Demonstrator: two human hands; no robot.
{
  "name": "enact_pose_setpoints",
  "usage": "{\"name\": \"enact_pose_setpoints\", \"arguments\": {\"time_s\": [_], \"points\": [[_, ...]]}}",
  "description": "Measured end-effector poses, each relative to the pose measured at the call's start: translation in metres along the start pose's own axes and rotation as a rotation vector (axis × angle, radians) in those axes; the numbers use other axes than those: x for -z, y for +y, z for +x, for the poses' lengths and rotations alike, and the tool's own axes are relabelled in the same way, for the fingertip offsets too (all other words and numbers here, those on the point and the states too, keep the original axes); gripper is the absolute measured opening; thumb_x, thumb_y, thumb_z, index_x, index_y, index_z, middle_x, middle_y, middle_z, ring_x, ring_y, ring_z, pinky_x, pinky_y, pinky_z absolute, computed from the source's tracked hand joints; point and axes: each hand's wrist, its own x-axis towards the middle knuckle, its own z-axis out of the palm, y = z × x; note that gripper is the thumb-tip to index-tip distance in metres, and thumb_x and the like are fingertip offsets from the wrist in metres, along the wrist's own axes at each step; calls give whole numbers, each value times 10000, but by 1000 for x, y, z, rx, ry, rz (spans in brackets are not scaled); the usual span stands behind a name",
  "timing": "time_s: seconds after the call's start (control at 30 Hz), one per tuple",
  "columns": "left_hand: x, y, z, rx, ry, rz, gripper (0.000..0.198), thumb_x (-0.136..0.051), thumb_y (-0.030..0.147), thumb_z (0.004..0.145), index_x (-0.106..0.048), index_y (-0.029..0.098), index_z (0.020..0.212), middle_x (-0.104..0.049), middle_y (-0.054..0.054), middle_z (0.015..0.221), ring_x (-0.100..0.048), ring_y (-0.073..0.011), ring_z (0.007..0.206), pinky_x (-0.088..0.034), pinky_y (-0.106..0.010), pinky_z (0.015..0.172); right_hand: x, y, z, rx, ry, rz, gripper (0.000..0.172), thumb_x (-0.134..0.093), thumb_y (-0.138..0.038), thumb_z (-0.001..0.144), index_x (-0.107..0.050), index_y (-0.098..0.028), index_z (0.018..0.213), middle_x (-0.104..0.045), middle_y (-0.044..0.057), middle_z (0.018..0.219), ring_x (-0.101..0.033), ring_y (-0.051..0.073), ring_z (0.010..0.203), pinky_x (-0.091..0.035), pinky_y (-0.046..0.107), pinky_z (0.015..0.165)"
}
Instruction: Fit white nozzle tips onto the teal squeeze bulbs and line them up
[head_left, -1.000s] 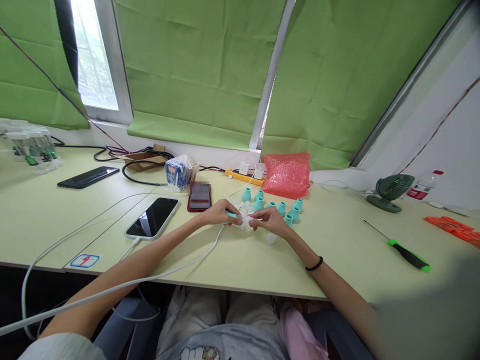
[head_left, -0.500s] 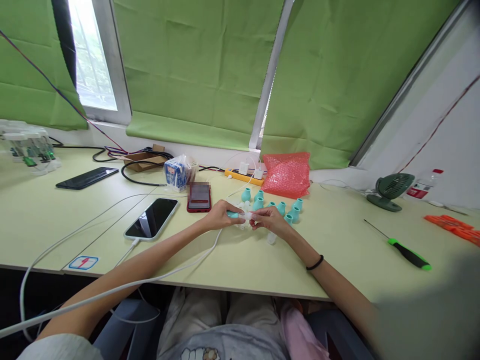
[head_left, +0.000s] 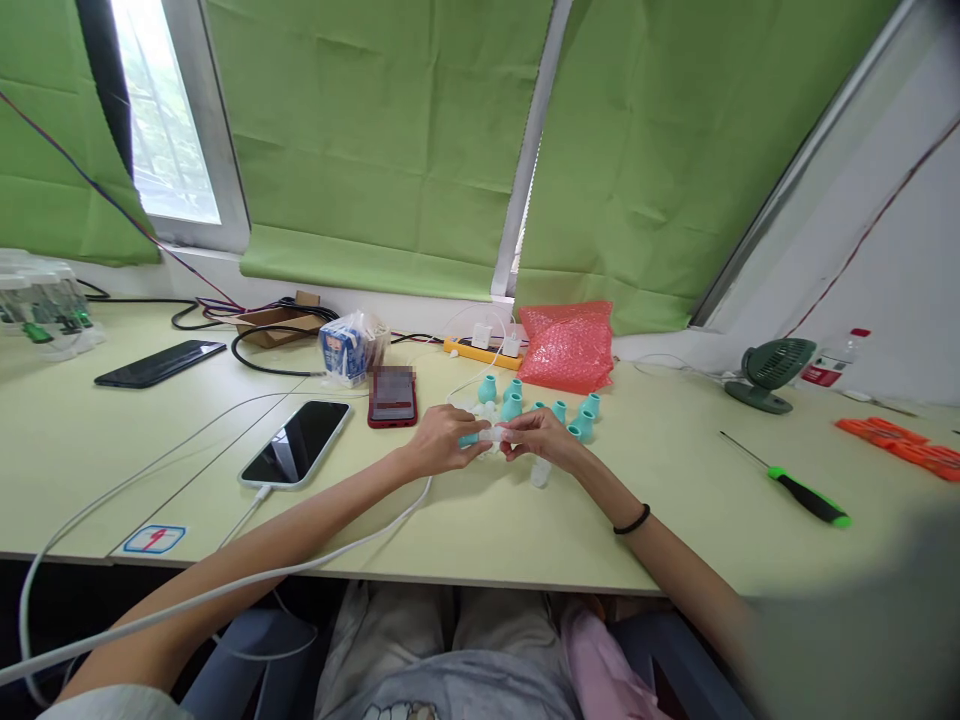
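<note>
My left hand [head_left: 444, 440] is closed around a small teal bulb-shaped piece [head_left: 469, 440], mostly hidden by the fingers. A translucent white plastic piece [head_left: 493, 434] lies against its right end, and my right hand [head_left: 536, 437] pinches that piece between thumb and fingers. Both hands are just above the table, nearly meeting. Around them on the table stand several teal bulb-shaped pieces [head_left: 511, 406]. Small clear plastic parts [head_left: 486, 411] lie partly hidden behind the hands. Another clear piece [head_left: 540, 472] sits below my right wrist.
Left are a charging phone [head_left: 296, 443], a red-cased phone [head_left: 392, 397] and a black tablet [head_left: 160, 363]. Behind are a yellow power strip [head_left: 480, 351] and red bubble wrap [head_left: 567, 345]. A screwdriver [head_left: 806, 495] and fan [head_left: 769, 372] are right. A white cable [head_left: 360, 542] crosses my left forearm.
The teal and white pieces now line up end to end between my hands, with more of the white piece showing. The whole view has shifted slightly; the other things stay put.
</note>
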Motion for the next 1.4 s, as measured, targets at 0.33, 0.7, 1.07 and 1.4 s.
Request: {"name": "enact_pose_setpoints", "arguments": {"time_s": [0.33, 0.7, 1.07, 1.4], "points": [[-7, -5, -4, -123, 90, 112, 291, -420, 361, 759, -590, 160, 883, -583, -34, 579, -537, -117, 570, -341, -236, 558, 0, -1, -1, 12, -4, 13, 227, -691, -239, 531, -646, -107, 711, -626, 43, 583, -578, 130, 533, -495, 323, 567], [-8, -1, -2, -105, 320, 216, 216, -459, 313, 752, -563, 181, 888, -600, -14, 646, -531, -102, 595, -336, -243, 564, -13, -5, -1, 163, 179, 52, 193, -646, -286, 595, -636, -107, 666, -612, 41, 543, -578, 137, 517, -498, 310, 531], [-5, 10, -4, -131, 418, 305, 190, -486, 291, 745, -535, 185, 895, -584, 3, 618, -532, -107, 589, -355, -246, 558, -19, -8, -8, 158, 146, 104, 175, -622, -281, 627, -617, -109, 595, -593, 34, 522, -555, 123, 467, -479, 277, 478], [-5, 15, -6, 164, 299, -209, 259, -497, 375, 719, -548, 154, 845, -617, -44, 772, -560, -133, 700, -424, -233, 637, -36, -8, -12, 337, 361, -14, 176, -629, -297, 605, -632, -122, 592, -582, 17, 513, -542, 121, 452, -498, 294, 484]]}}
